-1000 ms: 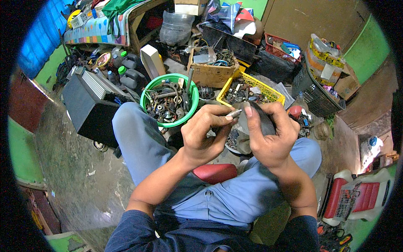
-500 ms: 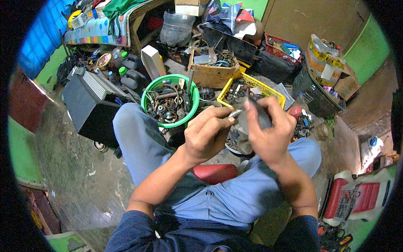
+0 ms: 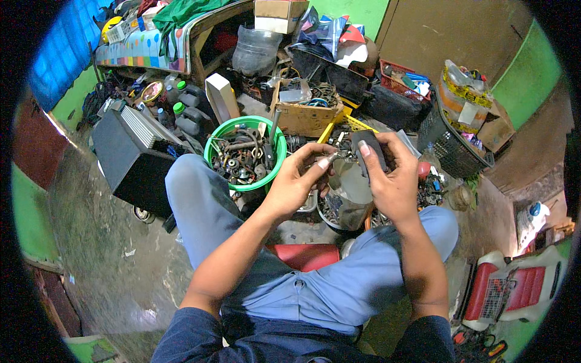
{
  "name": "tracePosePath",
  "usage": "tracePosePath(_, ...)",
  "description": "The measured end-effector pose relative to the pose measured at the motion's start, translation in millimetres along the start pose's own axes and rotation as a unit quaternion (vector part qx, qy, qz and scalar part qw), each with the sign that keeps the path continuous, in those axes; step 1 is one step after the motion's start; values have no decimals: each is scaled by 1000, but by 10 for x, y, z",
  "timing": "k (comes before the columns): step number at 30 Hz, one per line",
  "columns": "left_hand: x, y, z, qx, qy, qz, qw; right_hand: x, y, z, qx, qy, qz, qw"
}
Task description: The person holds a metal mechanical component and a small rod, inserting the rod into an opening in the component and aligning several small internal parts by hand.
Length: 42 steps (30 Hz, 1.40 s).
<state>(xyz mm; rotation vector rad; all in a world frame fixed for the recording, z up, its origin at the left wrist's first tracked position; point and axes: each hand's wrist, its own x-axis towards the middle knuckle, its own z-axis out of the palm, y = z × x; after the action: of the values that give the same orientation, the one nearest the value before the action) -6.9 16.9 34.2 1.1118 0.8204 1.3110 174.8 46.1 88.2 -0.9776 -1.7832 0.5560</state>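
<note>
My left hand [image 3: 295, 181] pinches a small silvery metal part [image 3: 334, 156] between thumb and fingertips. In my right hand [image 3: 390, 175] is a flat dark grey block [image 3: 370, 149], gripped with the thumb on its near face and the fingers behind it. The block stands just right of the metal part; whether they touch I cannot tell. Below both hands is a greyish curved sheet-like piece [image 3: 353, 184], over a round container of small dark bits. Left of my hands stands a green basin [image 3: 212, 136] heaped with metal parts.
Beyond my hands are a yellow crate [image 3: 330, 130] and a cardboard box [image 3: 302, 118] of cables. A black basket [image 3: 445, 142] stands at the right. Left of my knee lies a black boxy case [image 3: 136, 163]. Between my legs is a red seat [image 3: 305, 257].
The dark block, blurred before, is now sharp and more upright. My right hand has shifted slightly, and the left fingers have spread somewhat around the metal part.
</note>
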Motion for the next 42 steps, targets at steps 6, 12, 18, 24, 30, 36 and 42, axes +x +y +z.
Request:
tracePosePath(6,-7,-61,13,-160,-19,-83,983,-46,-10,29,-25,-20,3,999)
tracePosePath(12,-7,-41,-5,-156,-21,-82,984,-79,10,88,-21,-33,-5,999)
tracePosePath(18,-19,-21,-27,-187,-34,-87,978,-77,-59,97,-47,-34,-52,997)
tracePosePath(24,-22,-18,-43,-205,-54,-86,974,-88,-79,94,-68,-43,-97,992)
tracePosePath(30,-37,-3,-16,-182,-28,-91,979,-105,-17,65,-118,-66,-187,973)
tracePosePath(36,-15,-57,29,-115,26,-51,992,-109,-26,115,-147,-66,-230,960)
tracePosePath(42,-23,-76,28,-34,37,-19,999,-116,-33,133,-160,-66,-242,955)
